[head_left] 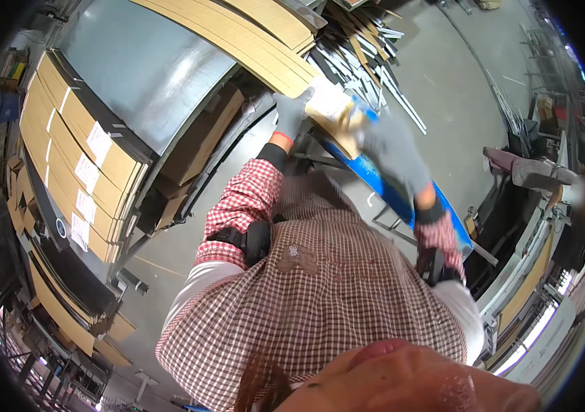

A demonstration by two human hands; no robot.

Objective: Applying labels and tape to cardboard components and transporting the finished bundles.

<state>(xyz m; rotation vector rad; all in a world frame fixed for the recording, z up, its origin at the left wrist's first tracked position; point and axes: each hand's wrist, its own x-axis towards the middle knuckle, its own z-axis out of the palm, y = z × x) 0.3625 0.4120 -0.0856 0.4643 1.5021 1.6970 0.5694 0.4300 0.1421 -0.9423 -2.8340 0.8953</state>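
Right now your left hand point(292, 112), in a grey glove, rests with fingers curled on the near end of a long flat cardboard sheet point(251, 41) lying over the grey metal counter point(148, 69). Your right hand point(392, 147), also gloved, is closed around what looks like a tan packet with a white label point(333, 110), though blur hides the grip. Both meet above a blue frame point(388, 192). Labelled cardboard boxes point(79, 158) are stacked at left.

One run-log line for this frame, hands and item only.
left hand: gloved, gripping cardboard piece | right hand: gloved, on same piece, blurred | below: blue rail
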